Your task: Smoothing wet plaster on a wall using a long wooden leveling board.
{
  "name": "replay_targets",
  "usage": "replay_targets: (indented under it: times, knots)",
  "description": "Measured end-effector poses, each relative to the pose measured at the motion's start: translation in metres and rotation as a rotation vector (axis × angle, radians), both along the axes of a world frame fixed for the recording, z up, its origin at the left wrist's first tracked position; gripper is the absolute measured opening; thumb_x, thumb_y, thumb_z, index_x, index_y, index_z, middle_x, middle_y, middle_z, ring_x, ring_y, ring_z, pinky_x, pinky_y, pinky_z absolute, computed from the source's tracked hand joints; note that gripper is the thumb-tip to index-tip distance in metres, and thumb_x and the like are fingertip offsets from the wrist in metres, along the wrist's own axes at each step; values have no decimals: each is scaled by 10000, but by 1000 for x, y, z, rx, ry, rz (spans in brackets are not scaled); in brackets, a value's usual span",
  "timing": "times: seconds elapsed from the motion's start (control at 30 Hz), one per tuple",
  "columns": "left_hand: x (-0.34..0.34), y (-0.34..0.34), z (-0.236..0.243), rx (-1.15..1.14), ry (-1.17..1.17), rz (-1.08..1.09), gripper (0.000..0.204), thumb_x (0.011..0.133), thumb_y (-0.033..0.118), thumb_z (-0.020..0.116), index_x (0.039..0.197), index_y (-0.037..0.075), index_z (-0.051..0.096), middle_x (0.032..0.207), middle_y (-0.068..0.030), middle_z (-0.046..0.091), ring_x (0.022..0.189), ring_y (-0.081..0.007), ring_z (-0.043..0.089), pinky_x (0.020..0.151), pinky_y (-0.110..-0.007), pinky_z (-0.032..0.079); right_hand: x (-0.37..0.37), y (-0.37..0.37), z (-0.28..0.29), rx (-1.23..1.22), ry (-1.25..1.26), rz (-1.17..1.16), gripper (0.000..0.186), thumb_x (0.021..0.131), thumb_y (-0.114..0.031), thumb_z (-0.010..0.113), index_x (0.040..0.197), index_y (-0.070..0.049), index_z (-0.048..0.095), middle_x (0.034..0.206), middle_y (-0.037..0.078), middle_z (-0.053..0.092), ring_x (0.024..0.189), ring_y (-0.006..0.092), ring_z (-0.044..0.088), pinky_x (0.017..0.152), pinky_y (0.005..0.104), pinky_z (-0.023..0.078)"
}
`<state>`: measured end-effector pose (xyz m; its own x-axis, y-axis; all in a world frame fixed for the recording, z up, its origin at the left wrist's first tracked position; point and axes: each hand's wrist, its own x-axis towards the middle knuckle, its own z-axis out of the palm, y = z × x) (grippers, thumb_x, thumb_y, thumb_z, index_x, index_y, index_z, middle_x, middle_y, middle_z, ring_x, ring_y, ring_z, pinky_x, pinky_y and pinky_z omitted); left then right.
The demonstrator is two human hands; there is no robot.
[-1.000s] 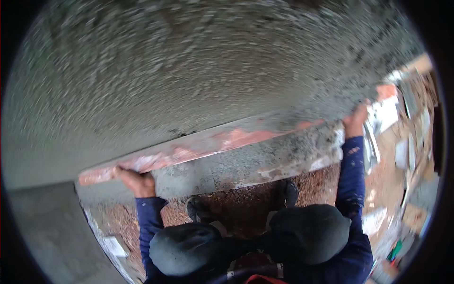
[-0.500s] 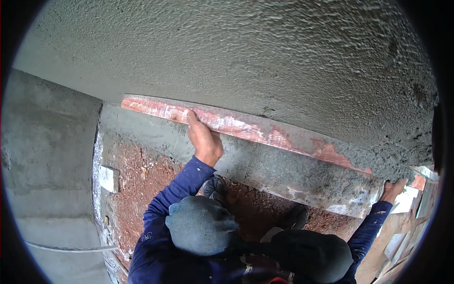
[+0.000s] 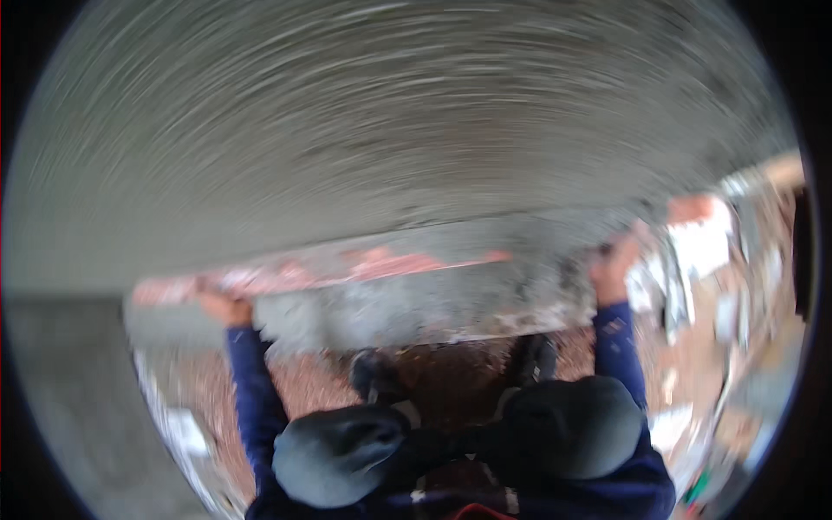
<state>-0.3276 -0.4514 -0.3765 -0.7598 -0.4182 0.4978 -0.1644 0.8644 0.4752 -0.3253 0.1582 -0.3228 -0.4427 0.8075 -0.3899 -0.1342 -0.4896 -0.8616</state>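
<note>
Together, two hands span a long red-and-grey board [image 3: 373,263] as I watch from afar.

Nearest my view, two knees [image 3: 347,455] in dark trousers bend above dark shoes [image 3: 375,374] on reddish ground [image 3: 308,381]. Beyond them runs a pale grey ledge [image 3: 364,316]. Past it I see the left hand [image 3: 224,305] closed on the board's lower edge, close to its left end; the right hand [image 3: 615,264], blurred, is at the grey-smeared right end, and I cannot tell how tightly its fingers close. The board lies lengthwise between ledge and grey wall [image 3: 390,130], its left end slightly lower in my view. Farthest, the wall fills the top, streaked by blur.
</note>
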Motion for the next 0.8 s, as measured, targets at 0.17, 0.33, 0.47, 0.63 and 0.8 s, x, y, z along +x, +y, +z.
replay_targets:
  times: [0.17, 0.33, 0.47, 0.63, 0.8]
  knots:
    - [-15, 57, 78, 1350, 374, 187, 528, 878, 337, 293, 1269, -18, 269, 1272, -134, 344, 1110, -278, 419, 928, -399, 363, -19, 0, -4, -3, -65, -113, 322, 883, -398, 420, 784, -94, 457, 518, -5, 363, 445, 132, 372, 408, 282, 316]
    - [-14, 160, 119, 1403, 308, 165, 552, 887, 336, 279, 1311, -7, 200, 1326, -129, 268, 1190, -271, 327, 961, -414, 318, -9, 74, 26, 76, -70, -244, 393, 884, -400, 412, 855, -15, 485, 585, 27, 419, 502, 141, 403, 463, 296, 346]
    - [-6, 217, 146, 1430, 309, 111, 474, 896, 351, 263, 1219, 9, 322, 1199, -152, 397, 1078, -331, 442, 901, -508, 377, -10, 151, 36, 152, -33, -262, 410, 888, -385, 396, 952, 10, 484, 842, 110, 517, 686, 205, 528, 603, 320, 449]
    - [4, 265, 162, 1587, 225, -122, 455, 913, 351, 295, 1250, 47, 317, 1213, -115, 407, 1079, -264, 443, 914, -434, 378, -16, 223, 77, 70, 169, -219, 407, 882, -335, 404, 1119, -4, 408, 1053, 185, 519, 848, 307, 571, 693, 482, 485]
    - [7, 280, 170, 1628, 183, -204, 428, 926, 331, 299, 1238, 40, 334, 1229, -111, 402, 1107, -250, 424, 955, -420, 338, -14, 218, 94, 99, 57, -230, 383, 888, -306, 395, 1142, -19, 387, 1046, 172, 518, 885, 299, 558, 722, 477, 472]
